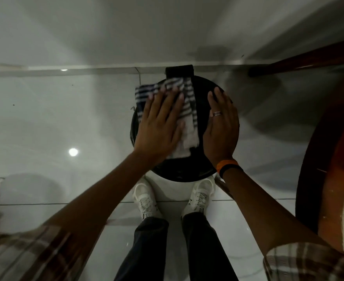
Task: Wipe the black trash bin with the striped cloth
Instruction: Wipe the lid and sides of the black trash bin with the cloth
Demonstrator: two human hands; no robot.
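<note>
The round black trash bin (202, 94) stands on the floor against the white wall, seen from straight above, its lid facing me. The blue-and-white striped cloth (188, 102) lies spread over the left half of the lid. My left hand (160, 126) presses flat on the cloth with its fingers spread. My right hand (221, 130), with a ring on one finger, rests flat on the right side of the lid, fingers together, holding nothing. An orange and black band sits on that wrist.
A round wooden table (313, 179) fills the right edge, with a dark wooden leg or rail (301, 63) running toward the wall. My white shoes (146, 199) stand just before the bin on glossy white tiles (65, 118).
</note>
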